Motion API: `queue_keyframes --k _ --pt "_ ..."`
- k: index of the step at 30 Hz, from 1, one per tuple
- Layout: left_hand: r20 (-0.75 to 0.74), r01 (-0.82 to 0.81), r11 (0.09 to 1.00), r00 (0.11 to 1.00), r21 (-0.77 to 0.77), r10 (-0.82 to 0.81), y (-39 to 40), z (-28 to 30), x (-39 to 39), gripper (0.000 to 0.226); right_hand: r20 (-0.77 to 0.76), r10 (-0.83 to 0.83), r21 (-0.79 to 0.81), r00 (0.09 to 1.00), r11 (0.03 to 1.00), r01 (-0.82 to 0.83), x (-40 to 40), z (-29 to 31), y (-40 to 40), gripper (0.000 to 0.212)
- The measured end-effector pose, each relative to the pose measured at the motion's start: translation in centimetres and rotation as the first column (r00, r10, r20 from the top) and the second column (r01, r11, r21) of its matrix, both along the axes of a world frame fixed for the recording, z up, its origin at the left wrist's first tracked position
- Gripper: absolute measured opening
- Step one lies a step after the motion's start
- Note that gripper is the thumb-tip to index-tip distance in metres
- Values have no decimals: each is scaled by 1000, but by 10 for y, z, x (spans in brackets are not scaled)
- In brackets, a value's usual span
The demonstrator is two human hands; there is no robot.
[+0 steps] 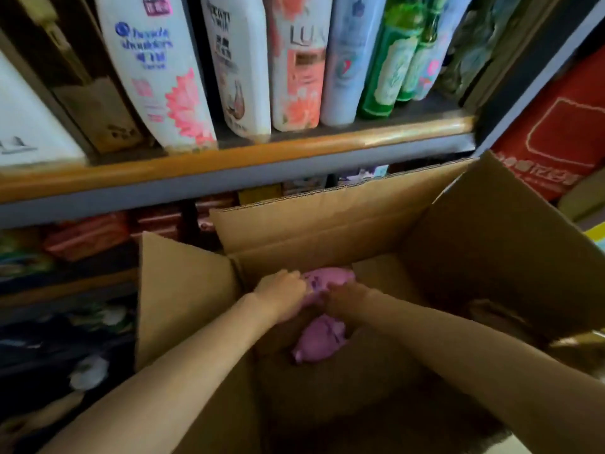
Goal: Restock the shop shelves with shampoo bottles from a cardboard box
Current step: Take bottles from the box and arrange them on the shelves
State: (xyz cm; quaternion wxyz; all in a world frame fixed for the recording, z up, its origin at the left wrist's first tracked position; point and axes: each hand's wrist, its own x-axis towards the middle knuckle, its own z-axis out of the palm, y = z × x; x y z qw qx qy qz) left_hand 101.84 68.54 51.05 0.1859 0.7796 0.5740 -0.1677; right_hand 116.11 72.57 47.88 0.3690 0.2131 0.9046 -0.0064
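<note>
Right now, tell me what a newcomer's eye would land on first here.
Both hands, left hand and right hand, reach into the open cardboard box at centre and grasp a purple bottle. Above, the shelf carries a row of upright shampoo bottles.

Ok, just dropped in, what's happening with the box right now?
A person has both hands down in the open cardboard box, which stands in front of the shop shelf. The left hand and right hand are both on a purple bottle lying inside; the grip itself is blurred. Nothing has been lifted out yet. The shelf above already holds a row of upright bottles.
</note>
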Motion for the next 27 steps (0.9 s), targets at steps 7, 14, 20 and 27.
queue_keyframes --k 7,14,20,27 --pt "91 -92 994 991 -53 97 -14 -29 -12 46 99 36 88 994 995 -45 -13 -77 -34 44" --pt "465 -263 925 806 -273 366 -3 24 -22 43 -108 -578 -375 809 778 505 -12 53 12 91" --pt "788 -23 788 7 -616 616 -21 145 -93 45 -349 -820 -764 455 529 368 -41 220 -3 43" --pt "956 -20 967 -157 -254 248 -98 274 -193 46 -630 -740 -770 235 635 -63 -168 395 -77 77"
